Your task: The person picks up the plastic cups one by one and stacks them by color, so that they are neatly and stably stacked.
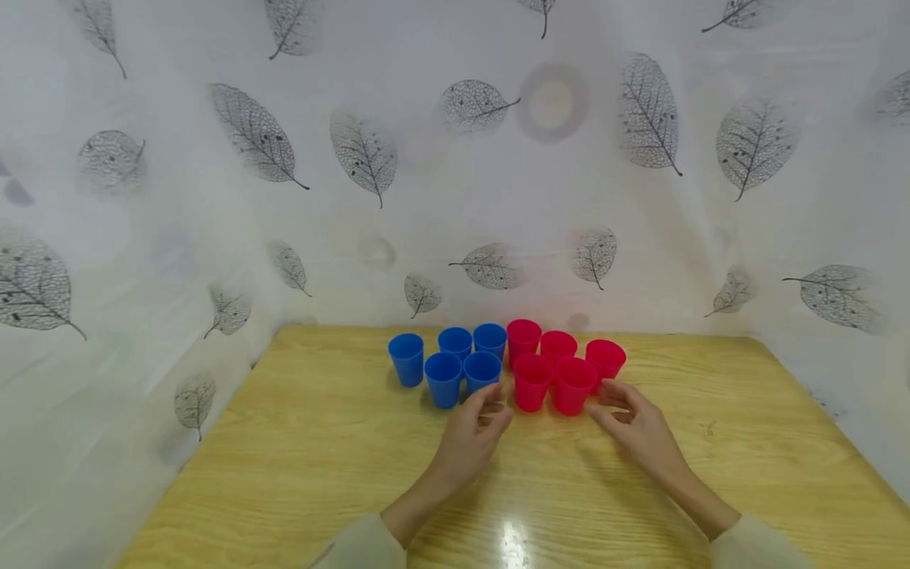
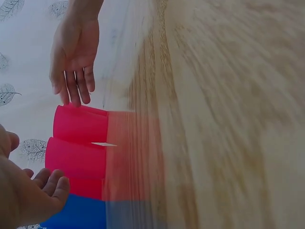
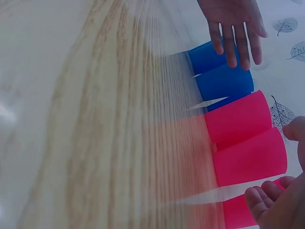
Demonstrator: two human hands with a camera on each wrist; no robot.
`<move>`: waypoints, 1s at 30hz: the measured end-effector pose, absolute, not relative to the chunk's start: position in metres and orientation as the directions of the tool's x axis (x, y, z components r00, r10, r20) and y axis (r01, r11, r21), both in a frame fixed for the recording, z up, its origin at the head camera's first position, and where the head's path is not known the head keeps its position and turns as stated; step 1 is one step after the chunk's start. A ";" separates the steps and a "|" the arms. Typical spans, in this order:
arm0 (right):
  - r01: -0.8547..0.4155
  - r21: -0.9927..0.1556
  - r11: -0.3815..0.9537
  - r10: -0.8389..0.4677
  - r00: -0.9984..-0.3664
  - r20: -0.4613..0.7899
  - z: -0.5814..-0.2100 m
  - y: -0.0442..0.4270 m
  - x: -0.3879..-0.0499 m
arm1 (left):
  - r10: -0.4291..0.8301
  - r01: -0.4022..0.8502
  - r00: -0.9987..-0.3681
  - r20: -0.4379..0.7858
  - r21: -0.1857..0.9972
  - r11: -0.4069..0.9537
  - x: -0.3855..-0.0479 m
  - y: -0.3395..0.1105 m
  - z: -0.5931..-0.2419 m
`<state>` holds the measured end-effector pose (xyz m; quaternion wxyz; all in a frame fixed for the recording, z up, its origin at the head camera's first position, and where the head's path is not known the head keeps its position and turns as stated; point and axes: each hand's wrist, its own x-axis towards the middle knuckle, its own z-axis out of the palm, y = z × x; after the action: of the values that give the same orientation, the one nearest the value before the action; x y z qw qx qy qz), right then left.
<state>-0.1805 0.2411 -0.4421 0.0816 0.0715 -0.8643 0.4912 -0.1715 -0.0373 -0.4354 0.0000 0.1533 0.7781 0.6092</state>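
Several blue plastic cups (image 1: pixel 444 382) stand upright in two loose rows at the back middle of the table. To their right is a group of several red plastic cups (image 1: pixel 533 385), also upright. My left hand (image 1: pixel 472 435) is held just in front of the nearest blue cups, its fingers loosely bent and holding nothing. The right hand (image 1: pixel 640 431) hovers beside the front right red cups, palm turned inward, likewise holding nothing. In the right wrist view, the left hand (image 3: pixel 236 31) has its fingers extended near the blue cups (image 3: pixel 224 81). Whether any fingertip touches a cup, I cannot tell.
The cups stand on a wood-grain table (image 1: pixel 298 442) with a glossy surface. Behind it and at both sides hangs a white sheet (image 1: pixel 426 182) printed with grey leaves, close to the table's back edge.
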 end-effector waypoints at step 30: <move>-0.071 -0.835 0.546 0.097 -0.984 0.147 -0.445 0.213 -0.199 | 0.154 0.162 -0.981 0.118 0.936 0.314 -0.198 0.005 -0.445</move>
<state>-0.1989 0.2128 -0.4448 0.0882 -0.0072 -0.8748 0.4762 -0.1984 0.0055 -0.4453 -0.0033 0.0973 0.8105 0.5776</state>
